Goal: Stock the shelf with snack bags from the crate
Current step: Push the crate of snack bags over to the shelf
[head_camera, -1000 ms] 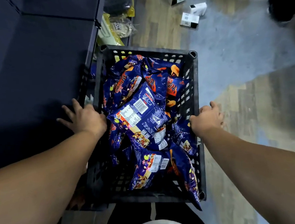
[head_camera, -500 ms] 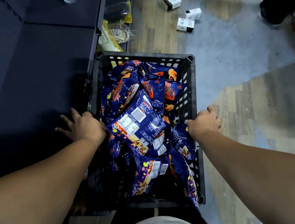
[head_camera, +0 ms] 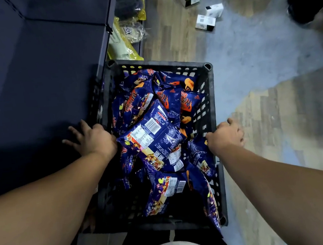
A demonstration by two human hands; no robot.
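Observation:
A black plastic crate (head_camera: pixel 212 102) stands on the floor in front of me, filled with several blue snack bags. The top snack bag (head_camera: pixel 152 135) lies back side up, its barcode showing. My left hand (head_camera: pixel 94 141) rests on the crate's left rim, its fingers spread out over the dark shelf surface (head_camera: pixel 45 74). My right hand (head_camera: pixel 225 136) curls over the right rim and grips it. Neither hand holds a bag.
The dark shelf runs along the crate's left side. Yellow and clear packages (head_camera: pixel 124 47) lie just beyond the crate's far edge. Three small white boxes (head_camera: pixel 205 21) are scattered on the wooden floor, and another person's dark shoe (head_camera: pixel 306 2) is at the top right.
The crate has shifted slightly toward me between my hands. Both hands stay on the same rims in the same pose.

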